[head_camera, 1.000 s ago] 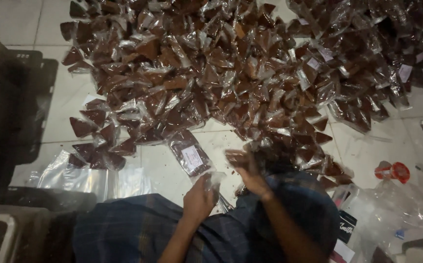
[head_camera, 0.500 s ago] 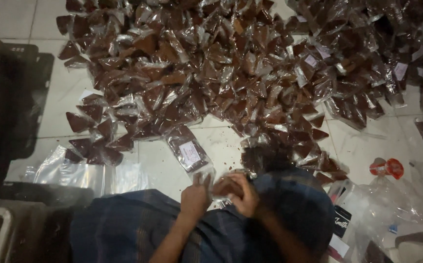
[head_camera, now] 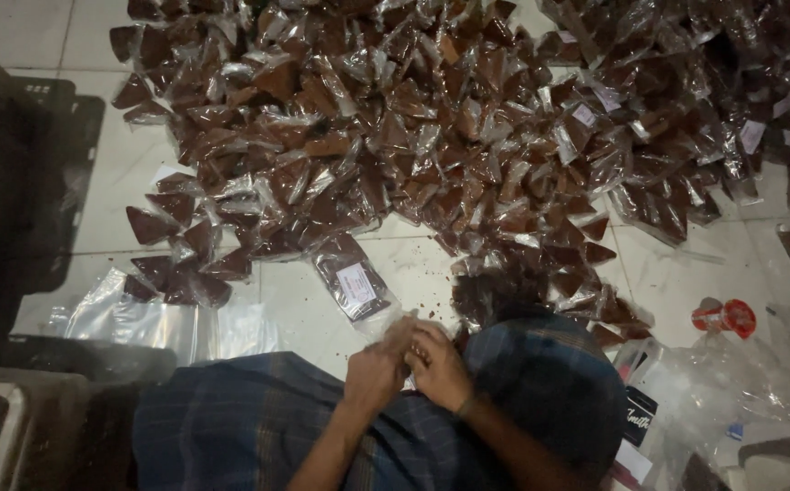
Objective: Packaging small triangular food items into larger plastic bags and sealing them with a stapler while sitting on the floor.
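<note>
Both hands meet just above my lap, near the bottom middle of the view. My left hand (head_camera: 375, 371) has its fingers curled in tight, and my right hand (head_camera: 440, 364) presses against it from the right, its fingers bent narrow as well. Between the fingertips I can make out a bit of clear plastic, the near end of a clear packet (head_camera: 355, 284) of brown powder with a white label. I cannot tell which hand really pinches it, since the fingers cover the spot.

That packet lies flat on the white tiled floor (head_camera: 677, 282), just beyond my hands. Its long axis runs from the near right, at my fingers, to the far left, so its far end points at the big heap of brown triangular packets (head_camera: 431, 118) that fills the far half of the scene. The label faces up.

Left of the packet, a stack of empty clear bags (head_camera: 154, 318) lies flat on the tiles. A dark plastic crate (head_camera: 22, 191) stands at the far left. At the right, near the crumpled plastic, sits a red roll of tape (head_camera: 727, 316). My blue checked cloth (head_camera: 249, 423) covers my knees.
</note>
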